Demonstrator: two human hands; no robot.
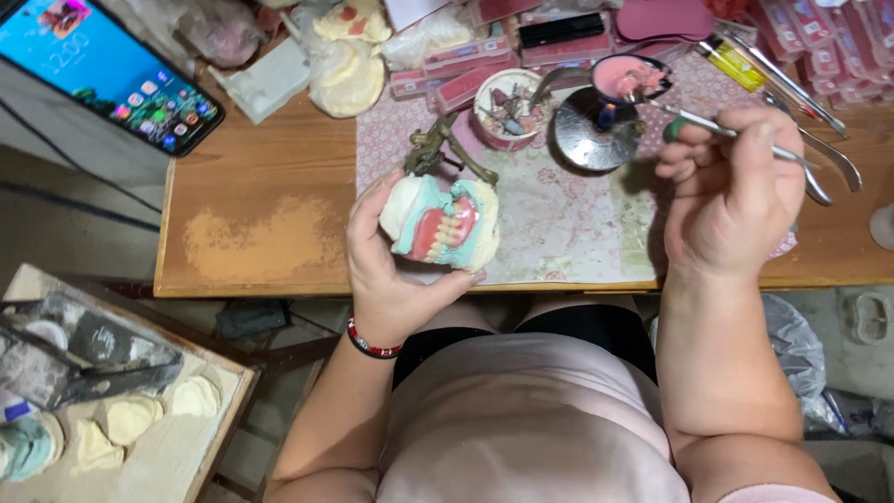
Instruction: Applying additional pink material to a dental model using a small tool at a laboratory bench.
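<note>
My left hand [386, 270] grips a dental model [442, 222]: white and teal plaster casts with pink wax gums and a row of teeth, mounted on a brass articulator [436, 147]. It hangs just over the table's front edge. My right hand [731, 191] pinches a thin metal wax tool [736, 133] with a green band. The tool's tip reaches into a small dish of pink wax [628, 78] that sits over a tiny flame on a round metal burner [594, 133].
A wooden table [251, 214] carries a patterned cloth [568, 214], a round cup of small tools [508, 107], pink boxes, plaster pieces and more metal instruments [819, 140]. A lit phone [107, 70] lies at the upper left. Lower left, a board [177, 438] holds plaster casts.
</note>
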